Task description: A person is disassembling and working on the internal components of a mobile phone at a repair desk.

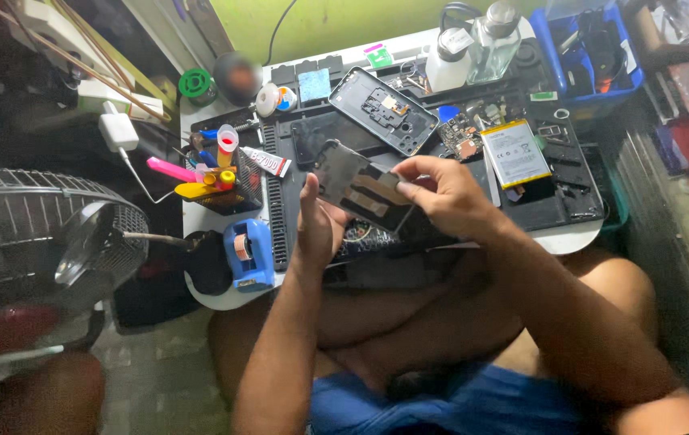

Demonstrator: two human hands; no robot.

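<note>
Cluttered black mat: two hands grip one phone panel.

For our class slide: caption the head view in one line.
Both hands hold a dark phone panel over a cluttered repair mat.

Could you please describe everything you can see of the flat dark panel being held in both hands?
The flat dark panel is a thin rectangular phone part, dark grey with brownish patches on the face turned to the camera. It is held tilted above the black work mat. The left hand props its lower left edge; the right hand pinches its right edge with the fingertips. Finer details are blurred.
</note>
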